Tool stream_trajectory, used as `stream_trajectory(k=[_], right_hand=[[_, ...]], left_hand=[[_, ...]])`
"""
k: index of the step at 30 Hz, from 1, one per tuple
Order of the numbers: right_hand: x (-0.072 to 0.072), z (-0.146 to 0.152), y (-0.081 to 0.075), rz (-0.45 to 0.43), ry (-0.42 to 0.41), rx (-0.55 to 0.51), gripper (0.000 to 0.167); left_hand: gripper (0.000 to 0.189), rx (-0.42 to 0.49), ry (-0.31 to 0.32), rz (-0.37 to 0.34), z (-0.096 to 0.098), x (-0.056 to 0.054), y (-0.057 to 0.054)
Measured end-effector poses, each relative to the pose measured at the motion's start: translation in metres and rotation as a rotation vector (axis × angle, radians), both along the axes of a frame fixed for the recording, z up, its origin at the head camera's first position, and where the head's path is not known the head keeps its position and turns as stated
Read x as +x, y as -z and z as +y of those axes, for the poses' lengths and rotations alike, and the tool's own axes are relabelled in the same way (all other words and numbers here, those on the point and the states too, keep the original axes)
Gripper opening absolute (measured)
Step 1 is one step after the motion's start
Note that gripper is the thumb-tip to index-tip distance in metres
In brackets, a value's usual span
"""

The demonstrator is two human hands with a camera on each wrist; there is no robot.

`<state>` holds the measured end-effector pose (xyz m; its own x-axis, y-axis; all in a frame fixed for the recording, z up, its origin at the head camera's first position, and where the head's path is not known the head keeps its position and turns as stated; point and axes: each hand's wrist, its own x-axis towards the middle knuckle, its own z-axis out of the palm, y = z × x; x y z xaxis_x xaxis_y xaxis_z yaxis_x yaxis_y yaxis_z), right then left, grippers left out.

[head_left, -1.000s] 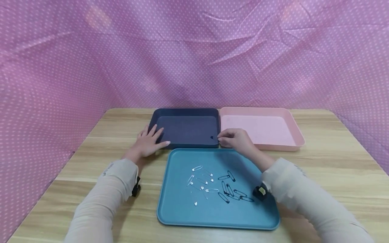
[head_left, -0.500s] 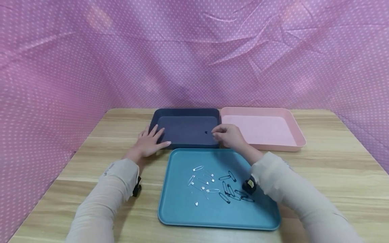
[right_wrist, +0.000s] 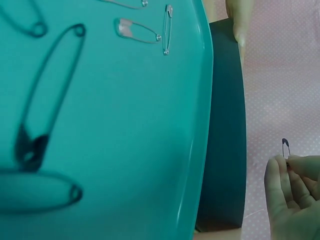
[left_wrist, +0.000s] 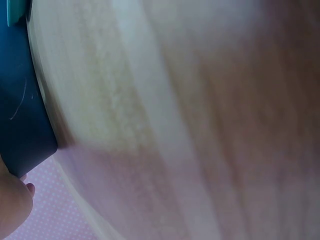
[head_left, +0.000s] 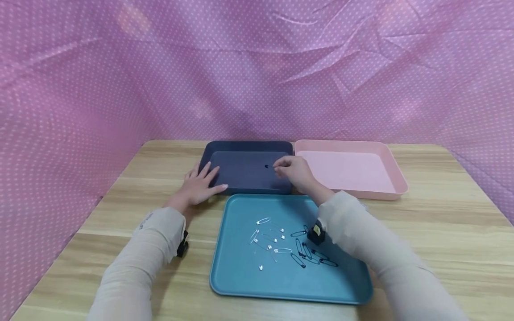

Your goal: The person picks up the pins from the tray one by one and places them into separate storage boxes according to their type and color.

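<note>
A black safety pin is pinched between the thumb and fingertips of my right hand, clasp end outward. In the head view that hand hangs over the right part of the dark blue tray. My left hand rests with spread fingers at the same tray's left front corner. In front of it, the teal tray bears several silver safety pins on its left half. Several black safety pins lie to their right, partly overlapping; the right wrist's camera covers part of the group in the head view.
Beside the dark blue tray on the right stands a pink tray with raised walls. All three trays sit on a wooden table. A pink dotted cloth hangs behind and along the sides.
My right hand has moved left and away from me, from the dark blue tray's right edge to above its inside, carrying the black safety pin. The left hand stays in place.
</note>
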<state>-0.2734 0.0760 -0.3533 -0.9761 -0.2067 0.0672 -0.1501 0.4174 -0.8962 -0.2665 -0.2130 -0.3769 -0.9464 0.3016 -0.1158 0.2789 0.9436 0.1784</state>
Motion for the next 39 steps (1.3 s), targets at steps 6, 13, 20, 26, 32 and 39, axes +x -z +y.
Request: stream_trajectory(k=[6, 13, 20, 26, 32, 39], right_hand=[[-0.007, -0.009, 0.002, 0.025, -0.003, 0.011, 0.013], [-0.014, -0.017, 0.008, -0.001, -0.002, 0.008, 0.012], [-0.023, -0.023, 0.015, -0.056, 0.014, -0.003, 0.013], [-0.031, -0.030, 0.019, -0.101, 0.034, 0.010, 0.011], [-0.036, -0.037, 0.020, -0.105, 0.058, 0.015, 0.011], [-0.039, -0.044, 0.025, -0.143, 0.074, 0.011, 0.012]], left_hand=[[0.085, -0.016, 0.002, 0.004, 0.000, -0.001, 0.001], [0.085, -0.007, -0.006, 0.001, -0.001, -0.002, 0.001], [0.085, -0.014, -0.008, 0.008, -0.002, -0.003, 0.002], [0.085, -0.012, 0.002, 0.008, -0.002, -0.005, 0.002], [0.085, -0.011, 0.002, 0.011, -0.002, -0.005, 0.003], [0.085, 0.007, 0.003, 0.006, -0.002, -0.003, 0.001]])
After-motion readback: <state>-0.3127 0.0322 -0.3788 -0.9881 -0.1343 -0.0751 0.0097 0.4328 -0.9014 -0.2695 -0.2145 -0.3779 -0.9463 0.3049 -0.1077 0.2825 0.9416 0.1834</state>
